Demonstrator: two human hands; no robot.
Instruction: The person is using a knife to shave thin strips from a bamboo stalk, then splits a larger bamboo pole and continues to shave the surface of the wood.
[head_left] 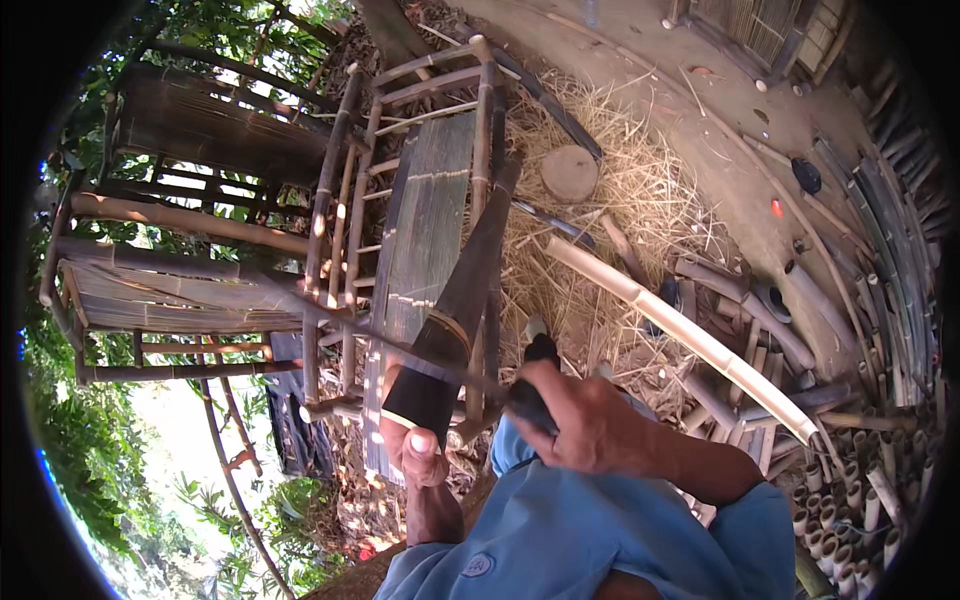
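Note:
My left hand (415, 458) is closed around the near end of a dark bamboo pole (470, 280), with the thumb on top. The pole slants up and away over a bamboo bench (430, 200), and its near end shows a pale cut rim. In my right hand (592, 425) is the black handle of what looks like a handsaw (370, 335). Its long, thin blade is blurred and crosses the pole just beyond my left hand, pointing left. Whether the blade touches the bamboo, I cannot tell.
A pale split bamboo length (690, 345) slants on the right. A round wood block (570, 174) sits among straw shavings (640, 150). Bamboo chairs (190, 260) stand at left. Several bamboo poles (880, 270) and cut pieces (840, 520) lie along the right side.

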